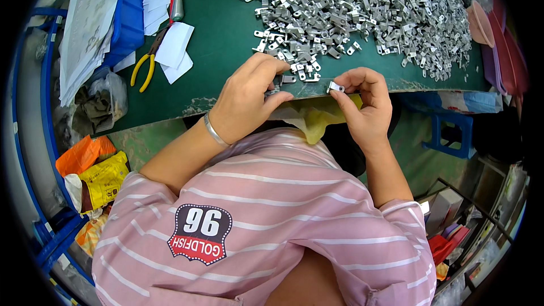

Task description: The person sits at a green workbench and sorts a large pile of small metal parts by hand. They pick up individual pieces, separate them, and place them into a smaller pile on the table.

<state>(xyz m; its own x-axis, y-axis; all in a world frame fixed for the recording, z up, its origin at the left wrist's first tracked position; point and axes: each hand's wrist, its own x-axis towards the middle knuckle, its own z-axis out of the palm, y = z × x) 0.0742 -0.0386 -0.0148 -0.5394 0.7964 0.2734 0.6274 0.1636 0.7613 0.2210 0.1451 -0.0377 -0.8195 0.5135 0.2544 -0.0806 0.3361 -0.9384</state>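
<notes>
Right fingers (345,103) pinch a small metal bracket (335,87), likely light, stiff, best held by its edges; left fingers' (277,100) grip unclear.

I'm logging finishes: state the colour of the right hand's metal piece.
Silver; the metal piece shows best in the head view.

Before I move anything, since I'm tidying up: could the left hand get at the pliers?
Probably yes: the pliers lie off to the left of the left hand, and just green table shows between them. Their yellow handles face the person, though some reaching seems needed.
</notes>
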